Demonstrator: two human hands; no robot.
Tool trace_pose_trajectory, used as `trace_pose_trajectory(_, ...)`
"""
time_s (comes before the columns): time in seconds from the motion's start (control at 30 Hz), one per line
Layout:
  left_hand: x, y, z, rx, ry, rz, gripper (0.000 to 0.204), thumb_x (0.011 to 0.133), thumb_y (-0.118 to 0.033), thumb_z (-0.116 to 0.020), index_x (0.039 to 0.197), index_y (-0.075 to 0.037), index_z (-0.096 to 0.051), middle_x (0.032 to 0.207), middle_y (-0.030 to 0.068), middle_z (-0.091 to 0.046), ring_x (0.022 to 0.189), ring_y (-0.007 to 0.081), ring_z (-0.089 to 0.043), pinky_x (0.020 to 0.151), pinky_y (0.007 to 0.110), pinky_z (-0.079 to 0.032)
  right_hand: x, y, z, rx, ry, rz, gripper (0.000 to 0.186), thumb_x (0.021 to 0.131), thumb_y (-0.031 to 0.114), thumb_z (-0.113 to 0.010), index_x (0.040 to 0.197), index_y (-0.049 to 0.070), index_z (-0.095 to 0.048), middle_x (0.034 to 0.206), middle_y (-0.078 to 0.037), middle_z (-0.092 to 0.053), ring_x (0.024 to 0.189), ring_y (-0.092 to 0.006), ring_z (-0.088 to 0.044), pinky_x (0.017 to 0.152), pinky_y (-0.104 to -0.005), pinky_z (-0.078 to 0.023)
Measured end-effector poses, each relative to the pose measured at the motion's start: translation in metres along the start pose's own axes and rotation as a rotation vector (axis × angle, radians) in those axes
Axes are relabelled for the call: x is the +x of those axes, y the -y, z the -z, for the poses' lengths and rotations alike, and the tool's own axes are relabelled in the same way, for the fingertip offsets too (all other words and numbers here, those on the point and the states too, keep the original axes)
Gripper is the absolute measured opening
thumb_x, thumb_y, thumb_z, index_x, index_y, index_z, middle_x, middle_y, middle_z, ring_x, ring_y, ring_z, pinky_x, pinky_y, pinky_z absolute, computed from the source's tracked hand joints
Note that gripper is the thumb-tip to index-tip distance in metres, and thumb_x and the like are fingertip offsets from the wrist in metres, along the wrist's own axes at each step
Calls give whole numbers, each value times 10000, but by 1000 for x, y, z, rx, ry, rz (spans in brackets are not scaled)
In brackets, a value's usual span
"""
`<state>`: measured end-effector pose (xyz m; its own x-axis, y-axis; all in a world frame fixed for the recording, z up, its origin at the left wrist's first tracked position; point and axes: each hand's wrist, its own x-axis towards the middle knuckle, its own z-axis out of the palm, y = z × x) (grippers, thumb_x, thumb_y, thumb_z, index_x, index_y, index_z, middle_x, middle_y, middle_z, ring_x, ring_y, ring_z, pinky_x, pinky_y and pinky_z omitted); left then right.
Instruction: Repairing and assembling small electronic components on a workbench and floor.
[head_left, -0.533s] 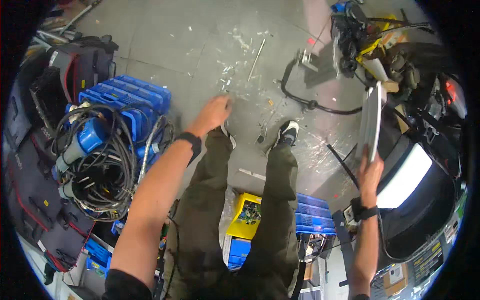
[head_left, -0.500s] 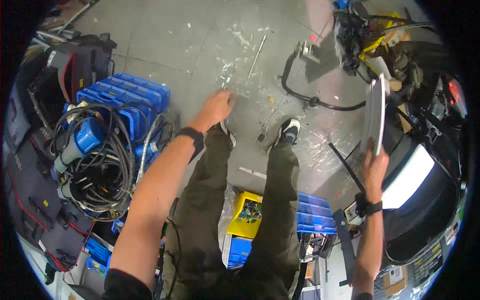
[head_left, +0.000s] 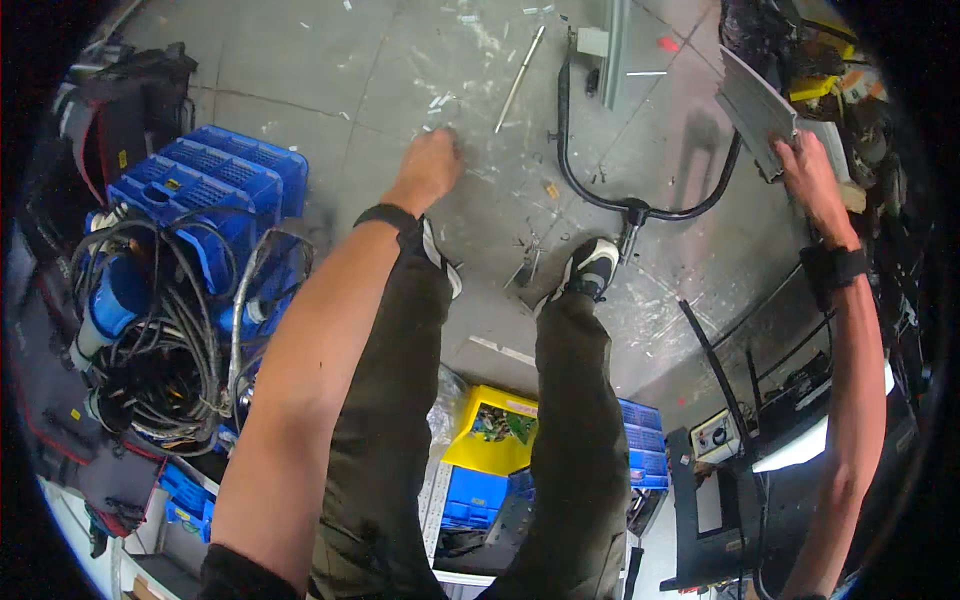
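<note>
My right hand (head_left: 815, 185), out at the far right, has its fingers closed on the edge of a flat grey panel (head_left: 755, 100). The panel is tilted and hangs above the floor. My left hand (head_left: 428, 170) is low over the floor ahead of my left shoe, its fingers curled in. Whatever it may hold is hidden under the fingers. To its right, a thin metal rod (head_left: 520, 80) lies on the floor. Between the hands is a black U-shaped tube (head_left: 597, 198) with a metal joint at its bend, near my right shoe (head_left: 590, 268).
Blue plastic crates (head_left: 225, 165) and coiled grey cables (head_left: 205, 340) crowd the left. A yellow bin (head_left: 462, 455) with small parts is between my legs, near a blue crate (head_left: 640, 435). Small scraps litter the floor. Dark clutter (head_left: 870, 130) fills the far right.
My right hand has moved farther out and to the right with the panel, which has turned to show its flat face. The view has shifted; my left hand appears slightly farther forward, still curled.
</note>
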<state>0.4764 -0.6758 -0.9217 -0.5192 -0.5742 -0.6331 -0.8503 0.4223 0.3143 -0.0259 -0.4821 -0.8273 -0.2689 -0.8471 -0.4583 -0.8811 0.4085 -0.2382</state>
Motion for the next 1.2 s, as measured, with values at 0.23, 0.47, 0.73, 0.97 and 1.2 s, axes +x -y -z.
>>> trace_pose_trajectory(0.23, 59, -35, -31, -116, -57, 36, 308, 877, -199, -686, 1083, 9, -592, 1095, 245, -667, 1025, 453, -638, 894, 511, -517, 27, -7, -28, 326, 67, -496, 398, 975, 291, -624, 1098, -87, -616, 925, -235, -644, 736, -304, -649, 708, -420, -507)
trace_pose_trajectory(0.47, 83, -44, -60, 61, -121, 86, 301, 864, -169, -711, 1097, -11, -606, 1042, 238, -689, 997, 422, -659, 858, 496, -529, -14, 71, -29, 261, -662, -181, 346, 960, 308, -670, 1133, 11, -627, 992, -142, -666, 874, -157, -598, 809, -302, -467)
trace_pose_trajectory(0.73, 52, -1, -39, -171, 98, 12, 346, 924, -308, -544, 974, 17, -652, 911, 253, -679, 943, 429, -659, 836, 516, -506, -70, 230, -176, 463, 42, -4, 297, 839, 79, -679, 1109, -16, -600, 1037, -228, -649, 936, -382, -672, 831, -465, -532)
trace_pose_trajectory(0.97, -32, 63, -20, -821, 342, 553, 417, 980, -366, -385, 961, -14, -607, 794, 138, -623, 707, 257, -594, 654, 429, -483, -57, 292, -267, 143, 358, -30, 610, 902, 132, -598, 1457, 48, -362, 1124, -270, -601, 873, -417, -691, 750, -474, -583)
trace_pose_trajectory(1.2, -89, 90, -1, -773, 275, 349, 438, 984, -378, -426, 878, 31, -541, 734, 188, -573, 642, 301, -578, 656, 443, -465, -40, 271, -311, 16, 322, -57, 509, 922, 84, -524, 1425, 93, -440, 1239, -266, -557, 880, -384, -696, 740, -442, -588)
